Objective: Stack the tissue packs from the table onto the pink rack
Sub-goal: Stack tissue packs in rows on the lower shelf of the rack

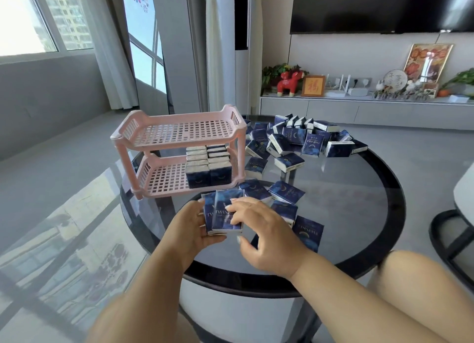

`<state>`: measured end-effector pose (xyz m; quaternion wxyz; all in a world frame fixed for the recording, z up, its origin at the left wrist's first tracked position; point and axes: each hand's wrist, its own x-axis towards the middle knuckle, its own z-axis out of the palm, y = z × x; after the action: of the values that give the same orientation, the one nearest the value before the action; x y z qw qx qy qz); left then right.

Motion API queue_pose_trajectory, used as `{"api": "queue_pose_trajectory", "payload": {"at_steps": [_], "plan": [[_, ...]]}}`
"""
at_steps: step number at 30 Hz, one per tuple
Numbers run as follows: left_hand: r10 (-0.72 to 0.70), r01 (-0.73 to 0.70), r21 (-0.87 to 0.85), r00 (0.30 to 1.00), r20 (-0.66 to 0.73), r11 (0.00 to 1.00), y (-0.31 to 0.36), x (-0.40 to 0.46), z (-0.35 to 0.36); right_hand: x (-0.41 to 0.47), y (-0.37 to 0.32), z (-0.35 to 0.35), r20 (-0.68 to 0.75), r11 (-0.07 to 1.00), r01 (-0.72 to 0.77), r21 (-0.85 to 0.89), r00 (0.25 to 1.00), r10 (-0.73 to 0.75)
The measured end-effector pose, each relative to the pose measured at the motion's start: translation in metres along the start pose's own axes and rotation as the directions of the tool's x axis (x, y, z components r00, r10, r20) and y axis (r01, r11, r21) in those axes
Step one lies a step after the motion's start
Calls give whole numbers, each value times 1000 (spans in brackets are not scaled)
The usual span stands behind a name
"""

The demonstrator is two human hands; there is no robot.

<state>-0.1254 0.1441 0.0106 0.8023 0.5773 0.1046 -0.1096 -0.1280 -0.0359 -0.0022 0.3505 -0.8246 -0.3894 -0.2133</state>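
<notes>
The dark blue tissue pack (227,211) held in the two grips reads "TWINKLE" in pale letters running up its face; the same word shows on upright packs (311,143) in the far heap on the surface, and reversed on a flat pack (307,233) near the front edge; a small framed plaque (313,86) on the shelf bears the gold character 福; a round plate (395,79) there carries characters too small to read.
</notes>
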Motion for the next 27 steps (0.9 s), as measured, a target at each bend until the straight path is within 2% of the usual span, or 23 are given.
{"api": "queue_pose_trajectory", "payload": {"at_steps": [2, 5, 8, 11, 13, 15, 18, 21, 24, 27], "plan": [[-4, 1, 68, 999, 45, 998, -1, 3, -2, 2, -1, -1, 54, 998, -24, 63, 998, 21], [28, -42, 133, 994, 110, 990, -3, 4, -3, 4, -7, -5, 141, 965, -150, 213, 983, 121], [90, -105, 154, 991, 100, 982, -3, 3, -1, 5, -7, -14, 115, 935, -235, 264, 970, 212], [237, -236, 154, 971, 11, 959, -5, 7, -3, 5, 5, -27, -98, 928, -368, 64, 923, 373], [314, -290, 233, 947, -72, 928, -7, 9, -4, 7, 15, -39, -159, 835, -535, -130, 842, 515], [362, -313, 330, 927, -99, 891, -8, 11, -6, 4, 22, -47, -98, 718, -623, -311, 772, 628], [420, -325, 489, 903, -95, 810, -10, 14, -8, -4, 24, -49, 43, 625, -600, -500, 703, 710], [461, -327, 592, 883, -87, 737, -9, 16, -9, -6, 22, -44, 153, 627, -539, -562, 677, 720], [460, -336, 597, 885, -63, 728, -11, 17, -9, -2, 21, -42, 181, 633, -504, -588, 680, 710], [439, -319, 592, 896, -66, 740, -13, 18, -12, 2, 22, -40, 209, 671, -527, -521, 684, 699]]}}
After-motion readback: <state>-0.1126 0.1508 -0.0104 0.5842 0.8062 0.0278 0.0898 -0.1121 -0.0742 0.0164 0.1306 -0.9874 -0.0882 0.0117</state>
